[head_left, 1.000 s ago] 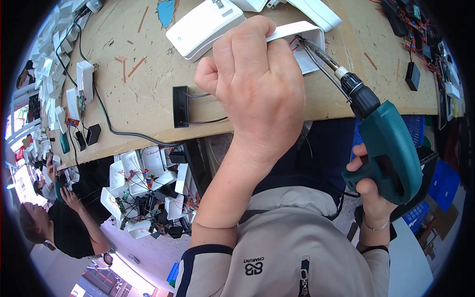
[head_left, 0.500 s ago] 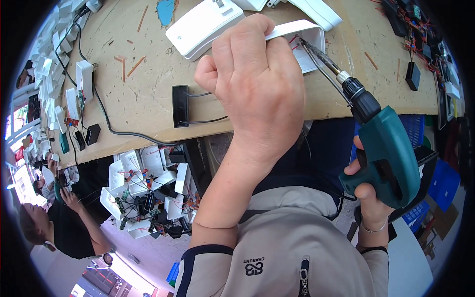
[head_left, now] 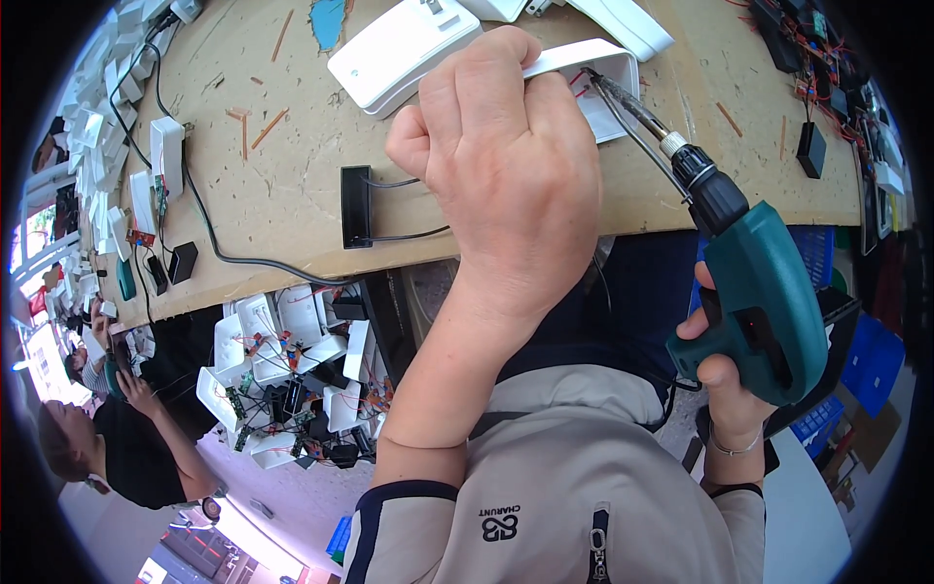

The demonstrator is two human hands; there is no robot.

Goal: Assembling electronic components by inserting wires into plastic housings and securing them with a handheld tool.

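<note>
My left hand [head_left: 511, 161] is closed on a white plastic housing [head_left: 593, 56] near the table's front edge, its back toward me and its fingertips hidden. In my right hand [head_left: 730, 384] is a green soldering gun [head_left: 769, 302], held by its handle. The gun's thin metal tip [head_left: 623, 102] reaches into the open end of the housing, beside red wires [head_left: 578, 84]; whether it touches them I cannot tell. Left of my left hand lies a black rectangular part [head_left: 357, 206], two dark wires running from it under the hand.
Behind my left hand lies a closed white case [head_left: 404, 54]. A black cable [head_left: 209, 229] crosses the wooden table [head_left: 292, 185]. White housings and circuit boards [head_left: 287, 375] are heaped below the left edge; black boxes with wires [head_left: 812, 146] sit right. Another person [head_left: 136, 438] works at far left.
Almost nothing differs. The soldering gun's body has shifted very slightly upward, and its tip stays inside the white housing. My left hand keeps its hold.
</note>
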